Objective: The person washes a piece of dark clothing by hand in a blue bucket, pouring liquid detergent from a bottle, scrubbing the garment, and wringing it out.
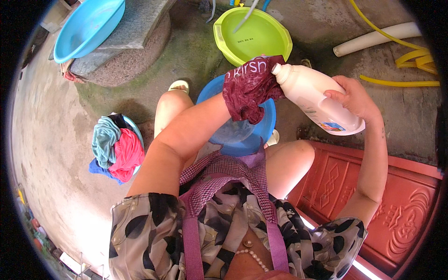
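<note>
Over a blue plastic basin [267,122], a wet maroon garment [245,94] with pale lettering covers my left hand [257,75], whose fingers are mostly hidden beneath the cloth. My right hand [348,96] grips a large white plastic bottle [315,94] near its base and handle. The bottle is tilted, with its uncapped mouth against or very near the garment. No liquid can be made out leaving it. The blue basin stands between my knees, partly hidden by the garment and my arm.
Beyond stands a green basin [257,38] of water with a hose in it. A light-blue basin [87,29] rests on a stone slab [134,33]. Piled clothes [119,150] fill a basin at left. A white pipe [378,38], yellow hose [399,81] and red panel [378,206] lie right.
</note>
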`<state>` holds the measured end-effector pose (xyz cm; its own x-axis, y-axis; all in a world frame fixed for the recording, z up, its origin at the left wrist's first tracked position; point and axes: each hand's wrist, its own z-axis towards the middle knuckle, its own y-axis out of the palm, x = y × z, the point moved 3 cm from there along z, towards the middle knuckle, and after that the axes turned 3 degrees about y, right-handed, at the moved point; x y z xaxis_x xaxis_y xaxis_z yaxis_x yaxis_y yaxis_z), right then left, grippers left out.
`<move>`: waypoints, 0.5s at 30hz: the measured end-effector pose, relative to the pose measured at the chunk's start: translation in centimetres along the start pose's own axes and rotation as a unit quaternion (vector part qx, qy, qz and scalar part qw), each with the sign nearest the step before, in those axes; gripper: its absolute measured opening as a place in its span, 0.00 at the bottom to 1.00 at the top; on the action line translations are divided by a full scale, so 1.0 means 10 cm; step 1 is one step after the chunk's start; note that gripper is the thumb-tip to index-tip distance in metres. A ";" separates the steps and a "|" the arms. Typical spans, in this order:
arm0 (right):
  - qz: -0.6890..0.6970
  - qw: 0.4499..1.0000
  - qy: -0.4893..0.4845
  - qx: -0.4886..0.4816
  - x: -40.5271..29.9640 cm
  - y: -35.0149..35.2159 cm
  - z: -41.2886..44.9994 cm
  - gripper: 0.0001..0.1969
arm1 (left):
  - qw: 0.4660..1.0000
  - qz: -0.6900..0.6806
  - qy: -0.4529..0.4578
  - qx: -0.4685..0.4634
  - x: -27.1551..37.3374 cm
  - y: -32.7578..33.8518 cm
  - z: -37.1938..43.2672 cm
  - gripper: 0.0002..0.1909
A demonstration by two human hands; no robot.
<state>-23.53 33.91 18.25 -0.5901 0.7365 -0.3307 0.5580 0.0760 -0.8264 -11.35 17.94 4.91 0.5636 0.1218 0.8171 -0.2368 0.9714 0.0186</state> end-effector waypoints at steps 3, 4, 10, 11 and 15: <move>0.009 1.000 0.012 0.002 0.02 0.00 0.01 0.19 | 0.956 -0.271 -0.112 0.032 -0.14 0.01 -0.04 0.10; 0.009 1.000 0.012 0.003 0.04 0.00 0.00 0.19 | 0.921 -0.358 -0.148 0.046 -0.15 0.02 -0.04 0.11; 0.032 0.999 0.026 -0.001 0.14 -0.03 0.01 0.21 | 0.981 -0.176 -0.082 -0.004 0.04 0.00 0.03 0.15; 0.028 0.999 0.029 0.003 0.13 -0.05 0.00 0.21 | 0.994 -0.095 -0.055 -0.014 0.06 0.00 0.04 0.16; 0.007 1.000 0.021 0.010 0.11 -0.09 -0.01 0.20 | 0.996 -0.072 -0.048 -0.017 -0.08 0.02 0.01 0.14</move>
<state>-24.62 34.70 18.67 -0.5576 0.7646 -0.3232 0.5533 0.0522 -0.8313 -11.96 18.01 4.32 0.5107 -0.0386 0.8589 -0.1305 0.9839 0.1218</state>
